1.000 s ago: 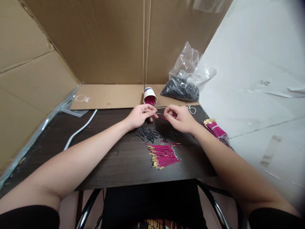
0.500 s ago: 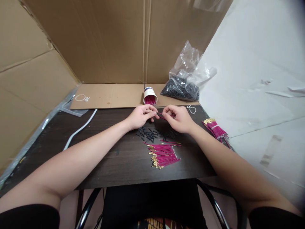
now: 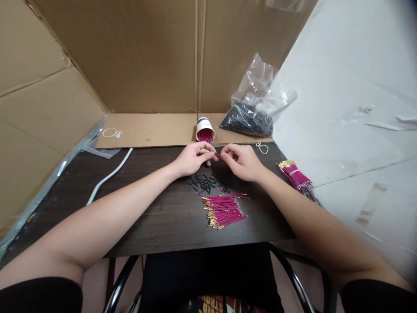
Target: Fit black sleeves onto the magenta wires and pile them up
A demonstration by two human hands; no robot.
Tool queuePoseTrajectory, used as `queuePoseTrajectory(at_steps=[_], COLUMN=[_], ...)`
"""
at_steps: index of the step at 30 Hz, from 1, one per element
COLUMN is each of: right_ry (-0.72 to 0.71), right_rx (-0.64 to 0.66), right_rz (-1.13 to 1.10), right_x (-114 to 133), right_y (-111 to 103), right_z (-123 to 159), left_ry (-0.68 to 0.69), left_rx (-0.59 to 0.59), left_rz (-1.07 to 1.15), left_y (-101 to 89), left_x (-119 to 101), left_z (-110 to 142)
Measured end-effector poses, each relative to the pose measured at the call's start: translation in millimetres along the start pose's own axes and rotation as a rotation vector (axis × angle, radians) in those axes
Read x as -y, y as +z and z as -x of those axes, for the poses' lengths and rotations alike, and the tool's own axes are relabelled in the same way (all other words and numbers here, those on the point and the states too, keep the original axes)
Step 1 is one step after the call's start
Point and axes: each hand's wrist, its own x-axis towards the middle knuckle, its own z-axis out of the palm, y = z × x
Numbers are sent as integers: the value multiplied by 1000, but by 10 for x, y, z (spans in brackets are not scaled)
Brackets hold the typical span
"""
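Observation:
My left hand point(image 3: 194, 159) is closed in a pinch, with a small dark bit at its fingertips that looks like one of the short black tubes. Close by on its right, my right hand point(image 3: 241, 161) pinches a thin magenta wire point(image 3: 219, 157), whose end reaches the left fingertips. Below both hands lie loose short black tubes point(image 3: 204, 183) in two small heaps. Nearer to me is a spread row of magenta wires point(image 3: 224, 212) with gold-coloured ends on the left and silvery tips on the right.
A paper cup point(image 3: 205, 126) lies tipped with magenta wires inside. Behind it on the right stands a clear bag point(image 3: 249, 117) of black tubes. A banded wire bundle point(image 3: 296, 174) rests at the right edge. A pale tube point(image 3: 109, 177) and rubber bands point(image 3: 110, 132) lie left.
My right hand has shifted slightly left, so the stretch of wire showing between the hands is shorter. The left hand has stayed nearly still.

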Motion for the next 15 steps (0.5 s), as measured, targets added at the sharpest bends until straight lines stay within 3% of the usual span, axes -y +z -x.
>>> queuePoseTrajectory(at_steps=[12,15], right_ry=[-11,-12], right_rx=[-2,-31], right_rz=[-22,-45], right_x=[-32,-17], right_y=[12,2], right_z=[-5,-11], left_ry=[7,-10], left_rx=[4,-62], left_rz=[25,52], left_y=[2,-1], left_x=[18,1], left_z=[-13,-10])
